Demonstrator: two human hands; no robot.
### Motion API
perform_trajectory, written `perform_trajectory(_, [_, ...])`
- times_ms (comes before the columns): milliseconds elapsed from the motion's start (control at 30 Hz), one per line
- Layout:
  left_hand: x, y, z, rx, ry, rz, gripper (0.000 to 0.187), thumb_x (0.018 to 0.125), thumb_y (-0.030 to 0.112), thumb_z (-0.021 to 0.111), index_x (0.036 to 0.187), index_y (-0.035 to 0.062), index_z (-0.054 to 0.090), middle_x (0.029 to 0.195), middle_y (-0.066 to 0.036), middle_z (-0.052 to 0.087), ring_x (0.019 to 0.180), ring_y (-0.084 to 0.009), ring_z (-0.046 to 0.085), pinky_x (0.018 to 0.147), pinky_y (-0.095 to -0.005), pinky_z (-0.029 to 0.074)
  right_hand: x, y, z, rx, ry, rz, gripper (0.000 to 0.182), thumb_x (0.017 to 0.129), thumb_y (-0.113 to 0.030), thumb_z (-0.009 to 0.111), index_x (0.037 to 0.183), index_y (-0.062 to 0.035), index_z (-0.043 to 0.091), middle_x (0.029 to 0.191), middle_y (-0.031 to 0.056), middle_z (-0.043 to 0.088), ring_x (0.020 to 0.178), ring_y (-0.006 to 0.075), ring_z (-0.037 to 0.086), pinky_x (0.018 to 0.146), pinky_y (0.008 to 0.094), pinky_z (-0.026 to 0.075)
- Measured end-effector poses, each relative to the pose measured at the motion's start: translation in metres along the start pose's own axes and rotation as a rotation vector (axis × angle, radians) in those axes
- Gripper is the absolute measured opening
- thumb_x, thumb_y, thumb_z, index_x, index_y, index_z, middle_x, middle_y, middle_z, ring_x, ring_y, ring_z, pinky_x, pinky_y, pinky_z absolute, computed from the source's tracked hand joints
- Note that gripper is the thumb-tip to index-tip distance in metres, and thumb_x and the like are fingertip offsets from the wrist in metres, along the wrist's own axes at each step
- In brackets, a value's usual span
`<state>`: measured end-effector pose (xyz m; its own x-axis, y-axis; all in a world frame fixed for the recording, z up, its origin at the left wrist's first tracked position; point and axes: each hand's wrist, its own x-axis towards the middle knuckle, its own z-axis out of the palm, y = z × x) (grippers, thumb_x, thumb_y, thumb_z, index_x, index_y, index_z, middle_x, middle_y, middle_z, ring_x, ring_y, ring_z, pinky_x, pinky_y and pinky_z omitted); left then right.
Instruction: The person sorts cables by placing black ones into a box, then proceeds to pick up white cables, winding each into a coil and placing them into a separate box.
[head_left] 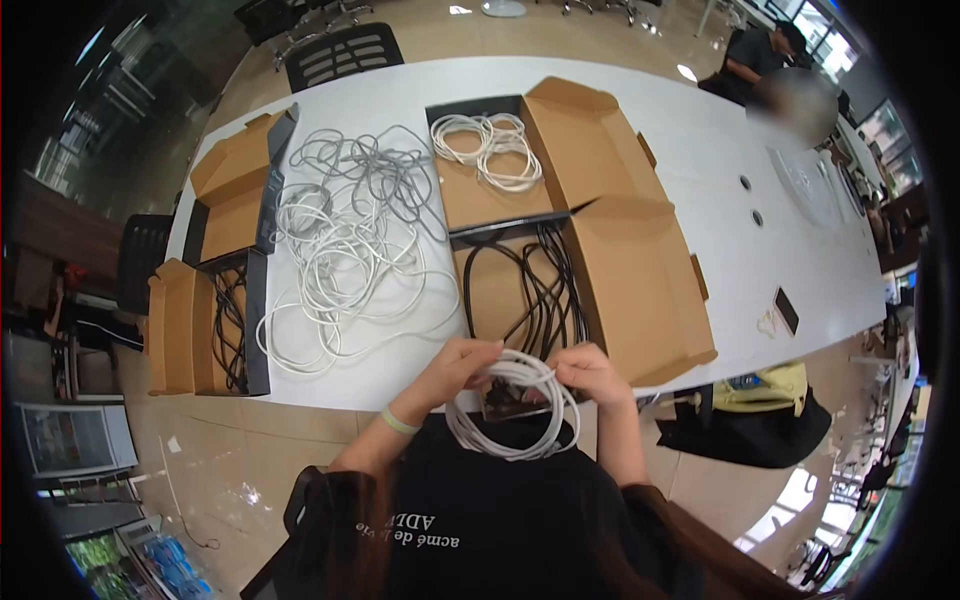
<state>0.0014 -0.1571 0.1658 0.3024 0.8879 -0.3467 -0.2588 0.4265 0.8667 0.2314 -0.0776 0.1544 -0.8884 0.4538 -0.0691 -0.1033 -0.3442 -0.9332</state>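
A coiled white cable (468, 432) hangs in loops in front of my chest, at the table's near edge. My left hand (462, 368) is closed around the top left of the loops. On the top right, my right hand (592, 373) pinches the same coil. Just beyond my hands stands an open box with black cables (545, 275) inside. Behind it, another open box holds coiled white cables (512, 150). To the left lies a loose tangle of white cables (345, 260), with grey cables (385, 170) at its far side.
At the left, one open box (228, 222) shows bare cardboard, and a nearer one holds black cables (228, 330). A phone (786, 310) lies on the white table (690, 140) at the right. A black bag (750, 435) is beside the table. People sit at the far right.
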Motion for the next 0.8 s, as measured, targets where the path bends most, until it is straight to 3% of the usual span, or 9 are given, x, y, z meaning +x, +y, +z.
perform_trajectory(133, [0.0,0.014,-0.001,0.003,0.017,-0.122,0.041,0.093,0.035,0.044,0.072,0.0034,0.06,0.05,0.004,0.043,0.042,-0.0027,0.031,0.041,-0.0204,0.021,0.014,0.016,-0.003,0.294,-0.06,-0.01,0.03,0.09,-0.025,0.052,0.086,0.004,0.06,0.079,0.0098,0.065,0.072,0.0163,0.061,0.065,0.0273,0.048])
perform_trajectory(200, [0.006,0.016,0.005,0.029,0.3,-0.221,0.044,0.092,0.037,0.045,0.071,0.0022,0.059,0.048,0.003,0.043,0.04,-0.0033,0.03,0.04,-0.0205,0.021,0.021,0.013,-0.008,0.206,-0.002,0.092,0.031,0.09,-0.027,0.052,0.085,0.0027,0.06,0.081,0.0093,0.065,0.072,0.0145,0.061,0.065,0.0259,0.049])
perform_trajectory(267, [0.012,0.013,-0.029,0.123,-0.015,-0.112,0.045,0.091,0.038,0.044,0.07,0.0007,0.059,0.048,0.002,0.044,0.039,-0.0039,0.031,0.039,-0.0205,0.022,0.034,0.016,-0.001,0.384,0.114,0.089,0.022,0.089,-0.023,0.055,0.087,-0.0012,0.058,0.076,0.0051,0.062,0.069,0.0121,0.06,0.061,0.0225,0.048])
perform_trajectory(300, [0.014,0.021,-0.022,0.155,0.028,-0.123,0.052,0.093,0.036,0.039,0.054,0.002,0.05,0.041,0.003,0.037,0.036,-0.0072,0.031,0.039,-0.0226,0.023,0.042,0.01,0.002,0.508,0.188,0.051,0.018,0.088,-0.021,0.057,0.087,-0.0028,0.056,0.074,0.0033,0.06,0.067,0.0108,0.059,0.059,0.0212,0.047])
perform_trajectory(333, [0.017,0.019,-0.027,0.17,0.002,-0.136,0.052,0.093,0.036,0.039,0.054,0.002,0.05,0.041,0.003,0.037,0.036,-0.0072,0.031,0.039,-0.0226,0.023,0.05,0.018,-0.001,0.581,0.219,0.066,0.013,0.086,-0.017,0.06,0.086,-0.0053,0.054,0.072,0.001,0.058,0.064,0.0084,0.057,0.057,0.0191,0.045])
perform_trajectory(400, [0.023,0.009,-0.047,-0.083,-0.301,-0.079,0.049,0.093,0.037,0.04,0.06,0.0035,0.052,0.045,0.003,0.038,0.039,-0.0037,0.029,0.038,-0.0212,0.021,0.064,0.018,0.015,0.658,0.252,-0.012,0.013,0.086,-0.016,0.061,0.085,-0.0056,0.054,0.072,0.0005,0.058,0.064,0.0062,0.056,0.057,0.0185,0.044])
perform_trajectory(467, [0.026,0.007,-0.064,-0.144,-0.393,-0.078,0.049,0.095,0.037,0.038,0.06,0.0043,0.05,0.046,0.004,0.037,0.039,-0.0037,0.028,0.038,-0.0208,0.021,0.076,0.029,0.021,0.557,0.275,-0.042,0.013,0.088,-0.017,0.059,0.083,-0.0058,0.055,0.073,0.0005,0.059,0.066,0.006,0.057,0.058,0.0187,0.046])
perform_trajectory(600, [0.031,0.008,-0.071,-0.114,-0.183,-0.038,0.05,0.095,0.039,0.036,0.07,0.0005,0.055,0.049,0.003,0.039,0.042,-0.0043,0.029,0.04,-0.0205,0.021,0.084,0.051,0.03,0.502,0.395,-0.057,0.019,0.091,-0.023,0.054,0.083,-0.0053,0.056,0.076,0.0001,0.061,0.066,0.0061,0.057,0.058,0.0187,0.046])
perform_trajectory(800, [0.044,-0.006,-0.066,-0.016,0.104,0.019,0.034,0.093,0.027,0.046,0.067,0.0062,0.051,0.05,0.005,0.036,0.043,-0.0041,0.028,0.041,-0.0213,0.02,0.076,0.06,0.024,0.108,0.428,-0.063,0.033,0.095,-0.031,0.042,0.104,-0.003,0.059,0.084,0.0036,0.061,0.074,0.0095,0.057,0.066,0.0226,0.047])
